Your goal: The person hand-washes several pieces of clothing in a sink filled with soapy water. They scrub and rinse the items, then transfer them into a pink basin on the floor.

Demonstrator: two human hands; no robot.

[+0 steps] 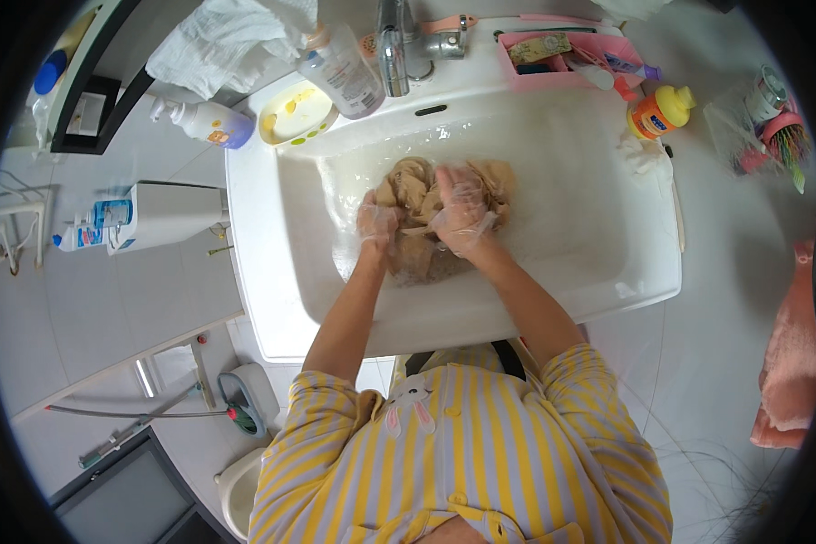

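A wet tan cloth (pixel 415 187) lies bunched in soapy water inside the white washbasin (pixel 585 272). My left hand (pixel 378 221), in a thin clear plastic glove, is at the cloth's left side with its fingers curled on the edge. My right hand (pixel 461 211), gloved the same way, rests on the cloth's right part with its fingers pointing away from me; whether it grips any fabric cannot be told. Part of the cloth sits under the water between my wrists, with suds around it.
Along the basin's back rim stand a soap dish (pixel 298 112), a large pump bottle (pixel 347 75), the chrome faucet (pixel 394 61) and a pink tray (pixel 551 78) of small items. A purple-and-white pump bottle (pixel 211 124) is at left, a yellow bottle (pixel 661 112) at right.
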